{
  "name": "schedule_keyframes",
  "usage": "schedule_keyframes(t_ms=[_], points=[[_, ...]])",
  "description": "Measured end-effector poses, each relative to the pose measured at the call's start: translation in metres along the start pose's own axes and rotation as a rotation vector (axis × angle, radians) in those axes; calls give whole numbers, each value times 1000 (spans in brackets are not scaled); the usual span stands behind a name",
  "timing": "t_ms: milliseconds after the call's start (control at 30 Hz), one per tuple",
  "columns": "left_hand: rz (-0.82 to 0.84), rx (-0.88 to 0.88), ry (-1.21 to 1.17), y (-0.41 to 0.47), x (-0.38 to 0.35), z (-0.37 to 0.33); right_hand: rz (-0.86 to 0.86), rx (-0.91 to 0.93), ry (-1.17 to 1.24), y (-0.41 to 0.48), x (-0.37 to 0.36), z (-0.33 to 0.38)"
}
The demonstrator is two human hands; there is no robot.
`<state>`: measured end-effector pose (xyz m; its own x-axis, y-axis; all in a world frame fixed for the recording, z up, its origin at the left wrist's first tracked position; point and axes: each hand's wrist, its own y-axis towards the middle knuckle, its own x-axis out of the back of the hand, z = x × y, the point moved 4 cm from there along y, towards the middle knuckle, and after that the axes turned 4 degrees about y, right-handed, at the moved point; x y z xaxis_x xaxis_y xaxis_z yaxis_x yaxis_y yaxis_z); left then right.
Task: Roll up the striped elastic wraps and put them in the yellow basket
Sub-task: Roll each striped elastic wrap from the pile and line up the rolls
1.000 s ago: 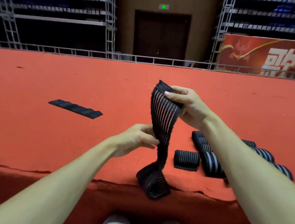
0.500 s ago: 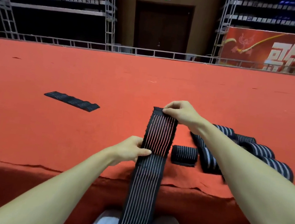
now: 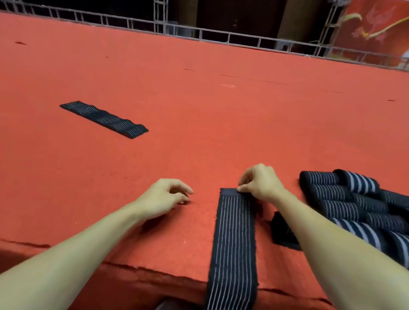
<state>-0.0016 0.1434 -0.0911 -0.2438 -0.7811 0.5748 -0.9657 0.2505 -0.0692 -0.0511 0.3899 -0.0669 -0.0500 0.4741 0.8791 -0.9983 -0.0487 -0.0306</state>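
Since the last frame my left hand [image 3: 165, 196] has let go of the wrap [image 3: 234, 236] and rests empty, loosely curled, on the carpet [image 3: 204, 103] beside it. My right hand [image 3: 259, 182] pinches the far end flat, I'd judge to start the roll; the tail hangs off the edge. No basket in the head view
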Motion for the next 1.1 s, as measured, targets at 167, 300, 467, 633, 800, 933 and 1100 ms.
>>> schedule_keyframes(t_ms=[167,300,467,633,800,933,1100], points=[[-160,3,38,20,54,32,-118,54,41,39,-10,33],[-260,56,118,35,105,69,-94,165,171,72,-40,87],[-393,91,260,54,154,113,-29,219,294,114,-85,142],[-506,130,107,69,164,134,-38,205,355,176,-126,184],[-535,113,68,73,164,138,-137,36,287,233,-158,216],[-552,101,53,75,164,142,-126,-72,114,255,-174,237],[-561,95,52,73,163,140,-67,0,176,249,-175,243]])
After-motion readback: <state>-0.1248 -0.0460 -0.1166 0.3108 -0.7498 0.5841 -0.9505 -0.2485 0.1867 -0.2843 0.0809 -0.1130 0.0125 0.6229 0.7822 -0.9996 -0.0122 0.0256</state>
